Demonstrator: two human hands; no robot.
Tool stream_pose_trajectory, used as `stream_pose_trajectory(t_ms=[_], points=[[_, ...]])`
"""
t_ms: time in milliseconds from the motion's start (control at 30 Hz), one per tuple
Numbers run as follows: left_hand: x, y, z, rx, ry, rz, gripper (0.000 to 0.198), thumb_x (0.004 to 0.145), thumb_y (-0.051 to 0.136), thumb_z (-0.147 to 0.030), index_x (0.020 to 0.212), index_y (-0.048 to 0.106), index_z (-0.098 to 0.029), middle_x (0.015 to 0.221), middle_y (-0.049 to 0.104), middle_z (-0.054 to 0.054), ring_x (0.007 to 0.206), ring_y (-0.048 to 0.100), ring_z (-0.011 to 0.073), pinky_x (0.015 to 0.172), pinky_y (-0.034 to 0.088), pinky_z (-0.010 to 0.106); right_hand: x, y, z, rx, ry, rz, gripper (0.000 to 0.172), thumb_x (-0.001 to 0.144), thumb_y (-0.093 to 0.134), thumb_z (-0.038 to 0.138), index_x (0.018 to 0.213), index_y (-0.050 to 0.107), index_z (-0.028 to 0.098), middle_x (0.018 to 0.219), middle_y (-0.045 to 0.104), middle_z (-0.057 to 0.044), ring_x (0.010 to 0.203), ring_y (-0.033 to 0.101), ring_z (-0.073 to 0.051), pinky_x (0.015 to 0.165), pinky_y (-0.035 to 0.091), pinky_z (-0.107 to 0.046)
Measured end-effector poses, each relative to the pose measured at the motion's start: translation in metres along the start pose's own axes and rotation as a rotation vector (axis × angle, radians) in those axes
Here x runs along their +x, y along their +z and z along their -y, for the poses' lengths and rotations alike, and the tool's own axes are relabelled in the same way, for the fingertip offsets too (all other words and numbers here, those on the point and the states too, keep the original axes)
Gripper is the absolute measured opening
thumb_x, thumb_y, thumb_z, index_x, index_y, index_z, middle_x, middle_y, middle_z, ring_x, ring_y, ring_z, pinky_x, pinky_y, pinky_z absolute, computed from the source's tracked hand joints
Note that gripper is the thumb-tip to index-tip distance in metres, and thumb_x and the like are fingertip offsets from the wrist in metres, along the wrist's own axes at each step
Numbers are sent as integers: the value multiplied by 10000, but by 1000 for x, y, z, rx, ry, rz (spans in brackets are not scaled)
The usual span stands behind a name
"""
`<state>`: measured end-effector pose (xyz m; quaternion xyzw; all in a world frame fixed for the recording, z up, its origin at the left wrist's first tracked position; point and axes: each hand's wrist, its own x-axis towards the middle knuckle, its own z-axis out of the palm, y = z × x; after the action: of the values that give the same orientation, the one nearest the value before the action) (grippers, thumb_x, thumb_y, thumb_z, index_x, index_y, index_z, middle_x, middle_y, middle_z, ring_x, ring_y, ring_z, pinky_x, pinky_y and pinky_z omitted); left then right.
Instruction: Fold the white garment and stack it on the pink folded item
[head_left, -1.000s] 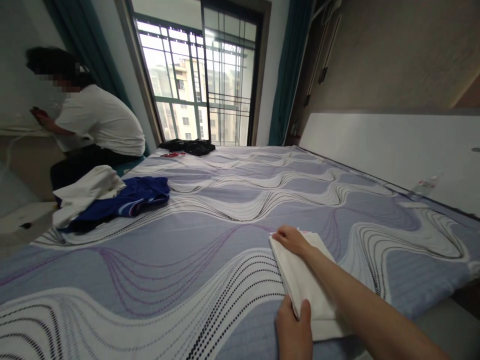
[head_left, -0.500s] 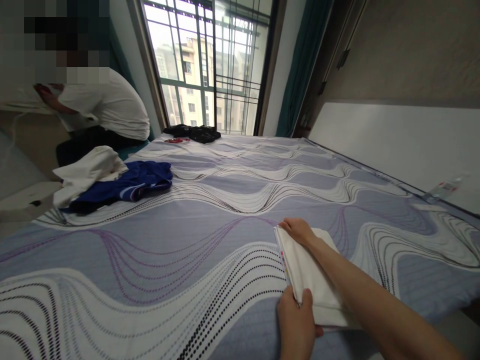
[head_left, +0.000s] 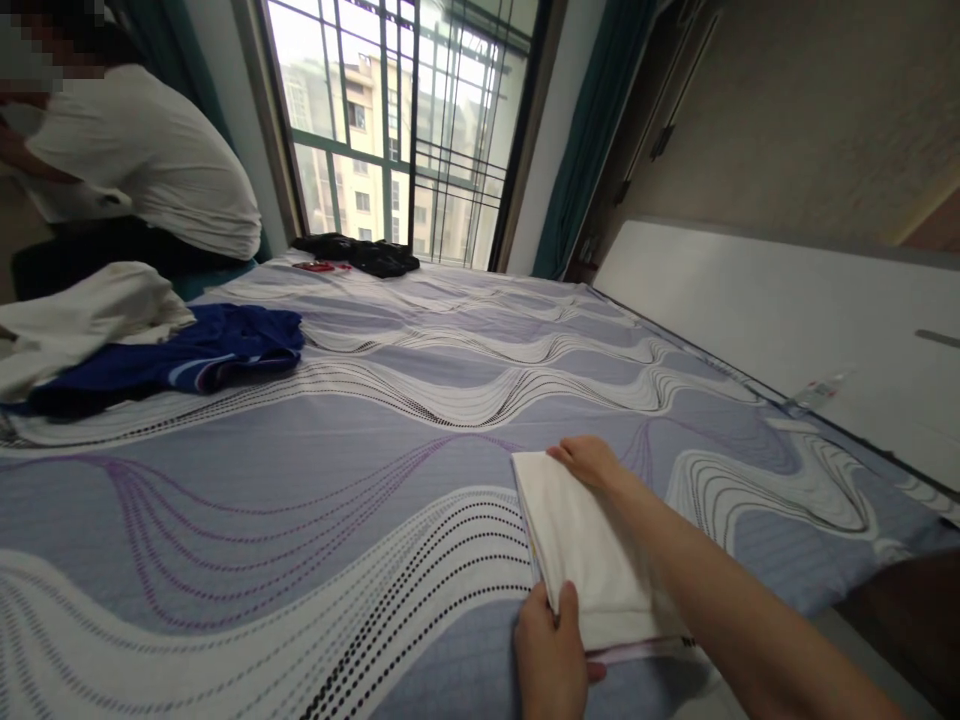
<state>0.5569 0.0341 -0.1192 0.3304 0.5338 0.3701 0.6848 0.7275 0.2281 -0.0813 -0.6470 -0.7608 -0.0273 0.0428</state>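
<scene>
A folded white cloth [head_left: 581, 540] lies on the wave-patterned bed sheet [head_left: 337, 470] near the bed's front edge. My left hand [head_left: 551, 655] grips the cloth's near left corner, thumb on top and fingers under the fold. My right hand [head_left: 589, 460] rests on the cloth's far edge with fingers curled down over it, the forearm lying across the cloth.
A blue garment [head_left: 187, 355] and a white garment [head_left: 75, 320] lie heaped at the bed's left side. Dark clothes [head_left: 360, 255] lie by the window. A person in a white shirt [head_left: 127, 150] sits at the far left. A white headboard [head_left: 787, 310] runs along the right.
The view has shifted to the right and closer. Both hands keep their hold on the folded cloth, which lies slightly flatter and squarer than before.
</scene>
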Motion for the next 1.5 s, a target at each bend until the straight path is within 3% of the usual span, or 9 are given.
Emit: stream_pose_trajectory(t_ms=[167,433,767,1100,1200,1267,1333,1400,1500], points=[[3,-2,0,-28,-60,64,448,834,486,-543,1000,518,-129,778,628,65,512,695,219,334,447,206,4,6,25,145,-110,-39,259,911,535,433,1003,682,240,970,703,-37,940,596,-183,864,318,-314],[1,-1,-2,-26,-46,81,417,853,450,-523,1009,493,-138,770,622,42,455,667,171,322,416,178,2,17,18,261,-106,-37,135,883,509,258,892,627,194,873,685,-22,809,592,-160,828,346,-314],[5,-3,10,-153,-35,164,497,843,456,-616,1026,479,-154,745,630,23,397,617,139,327,412,208,1,22,19,145,-99,22,245,955,440,327,912,639,189,971,696,-62,918,602,-193,846,325,-329],[6,-8,19,-65,-137,134,366,852,513,-443,1004,490,-111,988,662,146,446,654,151,336,408,216,-19,6,-12,-70,0,47,547,985,329,535,695,639,190,681,692,-76,731,617,-197,917,312,-372],[3,-11,17,-48,-160,110,361,887,444,-395,1099,466,-103,1149,639,199,473,668,153,382,450,249,-20,-1,-11,-110,80,29,520,993,317,509,832,688,183,851,727,-108,878,629,-224,962,303,-409],[0,-19,11,86,-157,120,342,909,390,-403,1042,510,-112,1068,689,178,483,672,169,408,463,270,-25,-1,5,-117,147,-19,467,997,309,479,1088,670,196,1124,693,-129,1087,578,-250,1040,244,-475],[-1,-30,1,363,-47,112,417,921,353,-490,819,576,-153,778,724,113,503,672,193,484,497,297,-36,4,32,-93,214,-71,502,1000,277,488,1365,512,237,1427,514,-130,1321,409,-286,1101,137,-555],[0,-41,-10,634,217,-19,493,925,335,-544,696,592,-191,625,687,80,621,697,222,642,543,341,-50,12,63,-31,238,-64,587,994,221,540,1507,319,271,1592,282,-87,1456,181,-311,1131,58,-583],[8,-44,-13,800,686,-328,441,964,320,-419,1103,632,-141,1125,699,168,1124,639,266,946,510,427,-64,20,95,74,200,66,653,987,133,567,1551,205,246,1639,128,-38,1494,37,-305,1162,57,-549]])
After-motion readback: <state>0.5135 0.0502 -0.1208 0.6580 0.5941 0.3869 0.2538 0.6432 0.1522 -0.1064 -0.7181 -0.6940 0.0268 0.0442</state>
